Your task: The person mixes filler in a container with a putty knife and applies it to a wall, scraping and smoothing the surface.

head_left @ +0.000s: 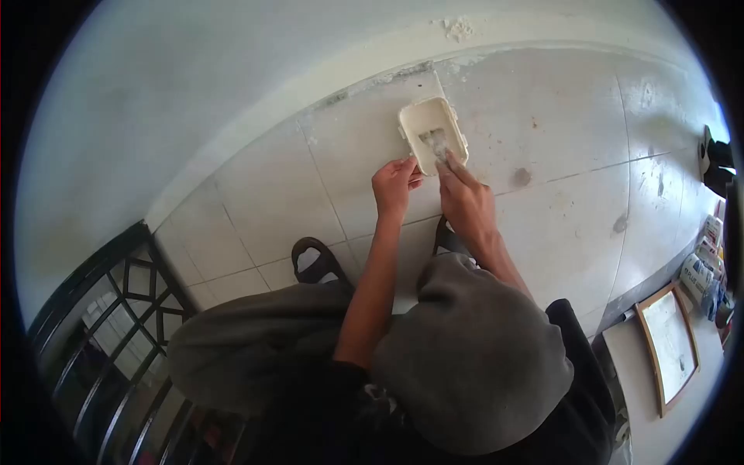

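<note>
A cream rectangular plastic tray [425, 116] lies on the tiled floor near the wall base. My left hand [397, 181] is at its near left corner, with the fingers closed on the rim. My right hand [467, 195] grips a putty knife [436, 144] by its handle. The wide blade, smeared with pale material, is inside the tray and points away from me. The part of the handle under my right fingers is hidden.
A pale wall [256, 128] curves along the far side. A black metal grille [124, 325] stands at the lower left. At the right are a wood-framed panel [669, 345], bags [700, 277] and another person's foot [706, 155]. My sandal [314, 262] rests on the floor.
</note>
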Motion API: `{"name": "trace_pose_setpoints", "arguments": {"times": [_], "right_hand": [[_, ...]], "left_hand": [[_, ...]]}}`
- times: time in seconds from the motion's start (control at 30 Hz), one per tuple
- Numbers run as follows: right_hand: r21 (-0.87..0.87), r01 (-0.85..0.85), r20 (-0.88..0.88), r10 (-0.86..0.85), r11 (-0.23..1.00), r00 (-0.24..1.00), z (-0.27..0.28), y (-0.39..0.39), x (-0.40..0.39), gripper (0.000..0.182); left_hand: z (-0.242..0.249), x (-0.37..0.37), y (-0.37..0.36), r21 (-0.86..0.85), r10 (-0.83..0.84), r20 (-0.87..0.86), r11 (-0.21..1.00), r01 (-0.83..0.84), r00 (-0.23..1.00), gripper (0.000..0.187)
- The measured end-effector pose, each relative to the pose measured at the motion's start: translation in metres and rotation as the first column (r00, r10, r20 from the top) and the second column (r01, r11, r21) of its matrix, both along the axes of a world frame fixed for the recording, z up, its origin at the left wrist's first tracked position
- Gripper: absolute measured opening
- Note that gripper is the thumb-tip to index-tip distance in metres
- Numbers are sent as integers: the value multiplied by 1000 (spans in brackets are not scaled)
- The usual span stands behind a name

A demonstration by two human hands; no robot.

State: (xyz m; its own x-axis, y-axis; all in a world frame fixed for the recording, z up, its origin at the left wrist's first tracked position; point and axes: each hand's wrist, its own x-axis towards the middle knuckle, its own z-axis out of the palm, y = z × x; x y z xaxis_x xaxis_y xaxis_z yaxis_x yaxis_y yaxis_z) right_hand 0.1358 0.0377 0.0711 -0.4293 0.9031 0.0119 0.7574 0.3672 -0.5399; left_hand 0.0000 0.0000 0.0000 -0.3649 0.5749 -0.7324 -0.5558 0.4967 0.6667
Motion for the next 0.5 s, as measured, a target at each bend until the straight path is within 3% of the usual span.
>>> {"name": "trace_pose_setpoints", "arguments": {"times": [0.07, 0.1, 0.17, 0.27, 0.37, 0.5], "right_hand": [[-16, -32, 61, 33, 999, 998, -14, 3, 3, 24], [-95, -33, 36, 37, 995, 999, 1, -12, 2, 24], [-4, -65, -21, 65, 998, 998, 18, 0, 5, 28], [-24, -4, -3, 4, 1000, 1000, 10, 10, -6, 18], [-70, -30, 60, 34, 997, 998, 9, 7, -4, 17], [-72, -19, 15, 20, 997, 1000, 20, 18, -10, 17]], "left_hand": [[-8, 2, 8, 45, 23, 25, 999, -25, 999, 27], [6, -1, -15, -34, 24, 0, 999, -24, 1000, 27], [4, 1, -3, -32, 26, -22, 999, -26, 999, 26], [4, 7, -1, -25, 34, 31, 999, -34, 999, 26], [4, 6, 1, -29, 8, 21, 1000, -7, 1000, 28], [0, 7, -2, 10, 32, 54, 999, -33, 998, 26]]}}
